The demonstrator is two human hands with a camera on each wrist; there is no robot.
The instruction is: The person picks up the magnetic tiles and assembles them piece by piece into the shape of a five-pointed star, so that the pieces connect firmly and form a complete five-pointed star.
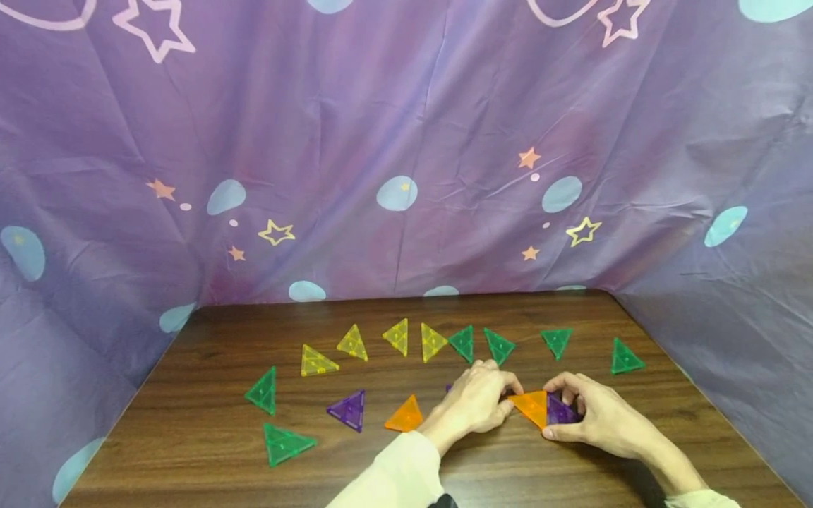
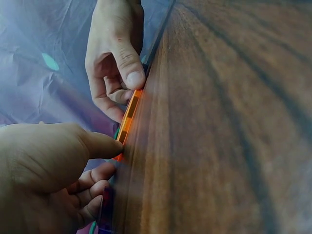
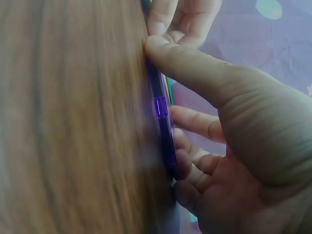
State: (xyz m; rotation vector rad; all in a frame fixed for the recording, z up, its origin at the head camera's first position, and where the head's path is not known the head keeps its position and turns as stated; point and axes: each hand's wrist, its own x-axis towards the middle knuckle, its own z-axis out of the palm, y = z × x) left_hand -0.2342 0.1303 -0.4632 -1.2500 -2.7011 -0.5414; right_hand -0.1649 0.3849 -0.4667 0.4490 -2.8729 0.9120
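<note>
Flat on the table, an orange triangular magnetic tile (image 1: 532, 405) lies edge to edge with a purple triangular tile (image 1: 560, 410). My left hand (image 1: 475, 401) pinches the orange tile's left corner between thumb and index finger. From the other side, my right hand (image 1: 602, 418) holds the purple tile, thumb and index finger at the two ends of the shared edge. The right wrist view shows the purple tile's side (image 3: 161, 107) inside the curled right fingers. Another purple tile (image 1: 448, 388) is mostly hidden behind my left hand.
Behind the hands runs a loose row of yellow tiles (image 1: 351, 343) and green tiles (image 1: 557, 341). Farther left lie two green tiles (image 1: 286, 444), a purple tile (image 1: 349, 410) and a second orange tile (image 1: 406, 415). A purple patterned cloth (image 1: 356, 240) surrounds the wooden table (image 1: 190, 437).
</note>
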